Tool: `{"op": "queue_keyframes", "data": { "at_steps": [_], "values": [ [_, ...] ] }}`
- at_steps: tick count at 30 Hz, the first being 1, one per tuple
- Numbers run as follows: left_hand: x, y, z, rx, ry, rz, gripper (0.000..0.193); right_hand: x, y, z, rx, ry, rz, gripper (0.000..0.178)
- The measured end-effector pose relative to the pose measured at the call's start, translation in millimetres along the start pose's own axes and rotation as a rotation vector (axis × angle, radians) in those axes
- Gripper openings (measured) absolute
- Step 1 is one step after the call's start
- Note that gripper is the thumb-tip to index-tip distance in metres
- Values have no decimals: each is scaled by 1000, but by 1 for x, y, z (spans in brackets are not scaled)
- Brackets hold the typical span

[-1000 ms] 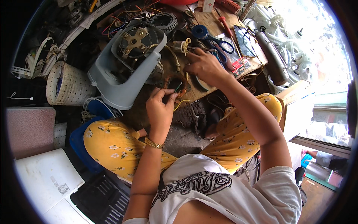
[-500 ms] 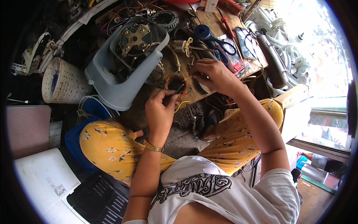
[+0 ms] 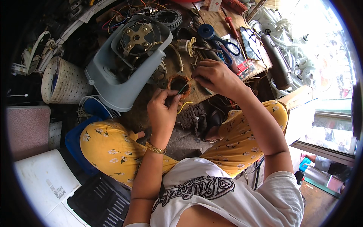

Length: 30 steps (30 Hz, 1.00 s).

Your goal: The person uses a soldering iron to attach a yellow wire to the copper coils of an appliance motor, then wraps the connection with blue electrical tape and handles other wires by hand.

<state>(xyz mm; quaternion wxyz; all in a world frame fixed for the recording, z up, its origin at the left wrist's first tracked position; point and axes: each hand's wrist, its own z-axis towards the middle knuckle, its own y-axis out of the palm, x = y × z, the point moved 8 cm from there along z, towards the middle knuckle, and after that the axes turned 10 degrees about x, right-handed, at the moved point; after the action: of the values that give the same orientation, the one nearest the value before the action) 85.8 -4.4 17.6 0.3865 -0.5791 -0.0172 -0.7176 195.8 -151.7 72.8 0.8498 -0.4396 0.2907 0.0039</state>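
Observation:
A ring-shaped motor coil of copper windings (image 3: 187, 93) lies on the wooden bench near its front edge. My left hand (image 3: 162, 111) is closed at the ring's near left side, pinching a thin dark green wire (image 3: 183, 89) that crosses the ring's opening. Above the ring's right side, my right hand (image 3: 216, 76) is closed with fingertips together beside the windings. A small tan bit shows at those fingertips; what they grip is too small to name. A yellow wire (image 3: 184, 106) curls out from the ring's near side.
Left of the ring stands a grey plastic fan housing (image 3: 126, 92) with a motor inside. Behind my right hand lie blue-handled scissors (image 3: 230, 48), a red-handled screwdriver (image 3: 231, 27) and a motor part with a shaft (image 3: 185, 46). A dark metal cylinder (image 3: 277, 62) rests at the right.
My right hand's fingertips have shifted slightly toward the ring, and a small tan bit now shows at them. My left hand stays in place with the green wire.

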Motion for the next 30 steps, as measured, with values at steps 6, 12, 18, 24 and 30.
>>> {"op": "queue_keyframes", "data": {
  "at_steps": [6,12,18,24,30],
  "values": [
    [19,-4,4,54,5,-34,22,-10,-7,2,80,9,34,13],
    [36,-10,4,101,283,21,20,-32,8,1,47,-14,42,16],
    [4,-1,0,53,-71,-323,9,-36,5,5,96,-18,101,16],
    [15,-8,1,32,-92,-276,11,-35,11,5,78,97,294,13],
    [0,-19,-8,-252,-119,346,12,-18,-2,-6,-31,99,85,12]
  ]
}}
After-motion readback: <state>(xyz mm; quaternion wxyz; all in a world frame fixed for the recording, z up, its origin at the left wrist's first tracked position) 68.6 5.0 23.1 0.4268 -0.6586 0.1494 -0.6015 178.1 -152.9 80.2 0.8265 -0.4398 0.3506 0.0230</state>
